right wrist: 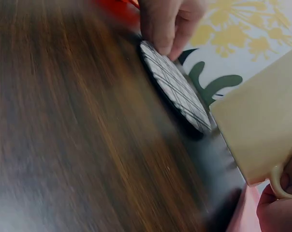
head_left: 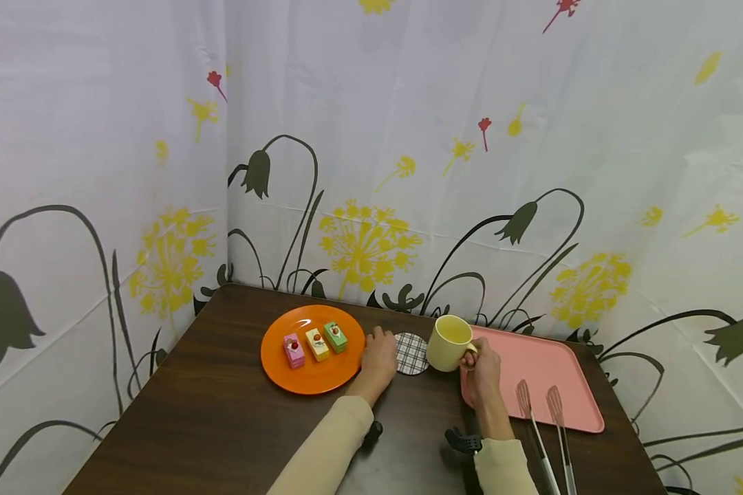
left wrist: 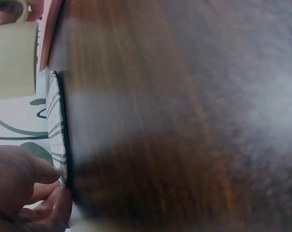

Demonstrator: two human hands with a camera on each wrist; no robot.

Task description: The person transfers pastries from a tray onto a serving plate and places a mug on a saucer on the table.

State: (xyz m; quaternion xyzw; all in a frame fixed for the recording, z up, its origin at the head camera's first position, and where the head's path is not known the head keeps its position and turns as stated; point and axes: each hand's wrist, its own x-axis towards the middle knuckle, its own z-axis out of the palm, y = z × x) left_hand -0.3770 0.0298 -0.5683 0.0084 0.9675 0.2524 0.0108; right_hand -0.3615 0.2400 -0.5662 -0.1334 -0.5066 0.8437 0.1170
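Note:
My left hand (head_left: 380,359) pinches the edge of a round coaster (head_left: 411,354) with a black-and-white checked top. The left wrist view shows the thumb and fingertips at the near end of the coaster (left wrist: 56,125), whose dark underside lies close over the table. By its handle, my right hand (head_left: 486,368) grips a pale yellow mug (head_left: 444,352), held upright just right of the coaster. In the right wrist view the mug (right wrist: 257,121) hangs above table level, its base beside the coaster's far end, apart from it.
Left of my left hand lies an orange plate (head_left: 278,375) bearing a pink cake (head_left: 294,352), a yellow cake (head_left: 317,346) and a green cake (head_left: 335,338). A pink tray (head_left: 551,357) sits at the right, with metal tongs (head_left: 551,440) across its front edge. A patterned curtain (head_left: 359,172) borders the dark table (head_left: 210,405).

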